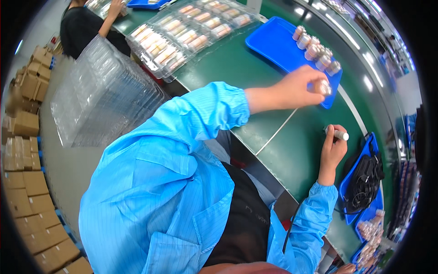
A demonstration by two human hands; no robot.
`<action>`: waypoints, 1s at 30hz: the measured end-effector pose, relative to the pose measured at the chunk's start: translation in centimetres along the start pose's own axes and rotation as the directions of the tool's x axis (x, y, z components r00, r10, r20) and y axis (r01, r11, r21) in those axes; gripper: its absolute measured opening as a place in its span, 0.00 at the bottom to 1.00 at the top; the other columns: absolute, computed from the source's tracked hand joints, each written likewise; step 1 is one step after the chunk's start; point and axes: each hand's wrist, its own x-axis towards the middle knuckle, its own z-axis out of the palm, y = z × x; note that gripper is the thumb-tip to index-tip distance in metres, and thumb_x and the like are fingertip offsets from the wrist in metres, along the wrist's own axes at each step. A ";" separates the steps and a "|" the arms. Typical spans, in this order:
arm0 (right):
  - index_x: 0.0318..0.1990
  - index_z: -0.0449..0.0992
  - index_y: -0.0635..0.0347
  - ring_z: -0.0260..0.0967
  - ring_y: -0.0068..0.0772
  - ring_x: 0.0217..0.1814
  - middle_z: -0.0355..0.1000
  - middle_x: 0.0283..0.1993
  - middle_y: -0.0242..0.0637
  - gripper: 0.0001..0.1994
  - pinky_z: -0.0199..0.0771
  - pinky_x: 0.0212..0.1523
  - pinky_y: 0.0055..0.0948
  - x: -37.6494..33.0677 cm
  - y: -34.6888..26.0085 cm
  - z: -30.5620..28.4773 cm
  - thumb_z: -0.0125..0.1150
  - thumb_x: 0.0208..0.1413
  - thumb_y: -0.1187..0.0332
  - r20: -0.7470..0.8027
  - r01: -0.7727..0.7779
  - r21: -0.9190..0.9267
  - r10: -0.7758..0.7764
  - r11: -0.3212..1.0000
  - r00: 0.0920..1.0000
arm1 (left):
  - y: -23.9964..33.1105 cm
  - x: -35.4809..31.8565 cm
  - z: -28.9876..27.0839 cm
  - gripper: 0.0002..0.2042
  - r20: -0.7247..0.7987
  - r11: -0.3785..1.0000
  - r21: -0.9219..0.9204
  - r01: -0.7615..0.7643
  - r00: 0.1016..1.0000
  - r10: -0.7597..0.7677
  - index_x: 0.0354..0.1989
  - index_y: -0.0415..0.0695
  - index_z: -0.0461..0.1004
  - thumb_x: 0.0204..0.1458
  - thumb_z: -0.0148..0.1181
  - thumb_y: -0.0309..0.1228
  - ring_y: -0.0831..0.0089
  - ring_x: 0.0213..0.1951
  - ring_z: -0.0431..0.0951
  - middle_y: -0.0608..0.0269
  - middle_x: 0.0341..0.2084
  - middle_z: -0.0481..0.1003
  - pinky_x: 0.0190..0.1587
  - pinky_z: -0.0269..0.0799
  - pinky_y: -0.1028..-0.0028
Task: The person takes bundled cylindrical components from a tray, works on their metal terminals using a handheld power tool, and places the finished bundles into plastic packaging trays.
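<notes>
Over the near end of a blue tray point(269, 41), my left hand point(294, 90) pinches a small pinkish cylinder with a silvery cap point(325, 88). Several similar capped cylinders point(314, 51) stand in the tray just beyond it. My right hand point(331, 154) is closed around a thin whitish pen-like stick point(341, 135) above the green table point(292, 132). One rounded end of the stick faces right; its other end is mostly behind my fingers.
Clear plastic trays point(182, 32) filled with pinkish cylinders lie at the far left. A stack of clear empty trays point(109, 96) stands beside the table. Black cables point(365, 180) fill a blue tray on the right. Another person point(86, 27) works at the far left; cardboard boxes point(27, 182) line the floor.
</notes>
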 end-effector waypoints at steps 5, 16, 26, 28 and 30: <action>0.41 0.76 0.62 0.71 0.28 0.29 0.75 0.30 0.37 0.09 0.72 0.31 0.29 -0.1 0.7 0.3 0.62 0.67 0.64 -0.011 -0.067 0.047 0.067 0.997 0.998 | 5.0 -0.3 -11.0 0.19 -0.185 0.997 0.071 -0.029 0.982 0.041 0.47 0.42 0.79 0.48 0.72 0.36 0.73 0.38 0.80 0.63 0.35 0.80 0.45 0.77 0.71; 0.41 0.76 0.63 0.71 0.28 0.29 0.75 0.30 0.36 0.11 0.71 0.31 0.29 0.4 0.8 0.7 0.61 0.68 0.63 -0.005 -0.052 0.041 0.052 0.998 0.999 | 2.9 -5.0 -31.1 0.23 -0.352 0.133 0.915 0.380 0.916 -0.191 0.52 0.46 0.76 0.53 0.67 0.46 0.49 0.45 0.81 0.50 0.41 0.82 0.49 0.76 0.56; 0.41 0.77 0.61 0.72 0.28 0.29 0.75 0.30 0.36 0.10 0.73 0.31 0.30 -0.2 1.2 0.2 0.63 0.67 0.62 -0.047 -0.080 0.052 0.083 0.995 0.995 | 2.3 -5.2 -28.2 0.14 -0.224 0.070 0.971 0.231 0.971 -0.086 0.40 0.47 0.81 0.53 0.66 0.43 0.51 0.43 0.81 0.52 0.39 0.81 0.45 0.75 0.54; 0.41 0.77 0.61 0.71 0.30 0.29 0.74 0.29 0.37 0.10 0.72 0.32 0.30 0.1 0.9 0.3 0.65 0.65 0.63 -0.043 -0.044 -0.018 0.043 0.999 0.998 | 3.6 -4.7 -25.1 0.11 -0.193 0.089 0.978 0.186 0.979 0.071 0.40 0.47 0.81 0.56 0.64 0.39 0.51 0.42 0.81 0.52 0.37 0.81 0.44 0.76 0.54; 0.39 0.76 0.60 0.71 0.34 0.24 0.73 0.26 0.38 0.09 0.70 0.27 0.33 0.8 0.5 0.8 0.67 0.63 0.65 -0.067 0.045 -0.025 -0.046 0.999 0.997 | 4.4 -3.1 -20.1 0.08 -0.151 0.261 0.961 0.095 0.967 0.205 0.40 0.47 0.81 0.58 0.63 0.37 0.52 0.41 0.80 0.56 0.34 0.79 0.43 0.76 0.57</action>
